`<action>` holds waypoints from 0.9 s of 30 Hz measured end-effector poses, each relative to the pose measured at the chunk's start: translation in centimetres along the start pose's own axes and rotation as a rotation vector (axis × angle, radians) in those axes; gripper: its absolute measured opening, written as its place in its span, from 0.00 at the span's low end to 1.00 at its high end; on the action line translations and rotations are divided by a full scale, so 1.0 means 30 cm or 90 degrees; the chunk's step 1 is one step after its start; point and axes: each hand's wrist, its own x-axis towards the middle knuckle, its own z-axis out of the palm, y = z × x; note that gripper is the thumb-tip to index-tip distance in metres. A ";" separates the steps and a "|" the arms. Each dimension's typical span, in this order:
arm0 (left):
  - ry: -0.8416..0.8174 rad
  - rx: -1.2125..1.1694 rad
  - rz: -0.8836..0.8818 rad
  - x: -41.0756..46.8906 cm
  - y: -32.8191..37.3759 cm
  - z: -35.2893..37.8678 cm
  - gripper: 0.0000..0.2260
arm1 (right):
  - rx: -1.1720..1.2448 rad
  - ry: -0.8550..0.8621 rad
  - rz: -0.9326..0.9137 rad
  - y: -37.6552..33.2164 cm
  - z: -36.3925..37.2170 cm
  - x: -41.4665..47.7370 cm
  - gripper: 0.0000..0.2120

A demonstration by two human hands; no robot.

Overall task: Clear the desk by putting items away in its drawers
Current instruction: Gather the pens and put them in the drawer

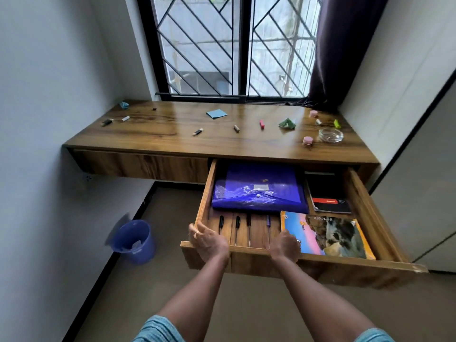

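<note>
the left hand (208, 240) rests on the front edge of the pulled-out wooden drawer (320, 264), fingers loosely curled over the rim near its left end, holding nothing else. the right hand (285, 245) sits on the same rim a little further right, fingers draped over the edge and into the drawer; it seems to grip only the wood, though its fingertips are hidden.

just beyond the hands, inside the drawer, a row of dark pens (237, 224) lies in shallow grooves. behind them is a glossy blue plastic folder (259, 191), to the right a black notebook with a red label (327, 193), and in the front right a colourful landscape-cover notebook (330, 234) close by the right hand.

further out, the long wooden desk top (172, 134) is scattered with small things: a blue sticky-note pad (216, 114), a pink eraser-like block (262, 124), a green folded paper (287, 124), a clear glass bowl (330, 135), two pink-capped little jars (308, 140) and several small caps or clips to the left. a blue plastic bucket (134, 240) stands on the floor below.

the step in hand looks like setting the drawer open to receive things. clearing has hardly started, judging by the clutter. the next move calls for letting go of the rim, reaching up and across to the desk top, and pinching up the small pieces, which are well apart.
</note>
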 end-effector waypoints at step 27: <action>-0.152 -0.502 -0.325 0.066 0.282 0.198 0.16 | 0.455 0.003 0.331 -0.022 -0.131 0.266 0.28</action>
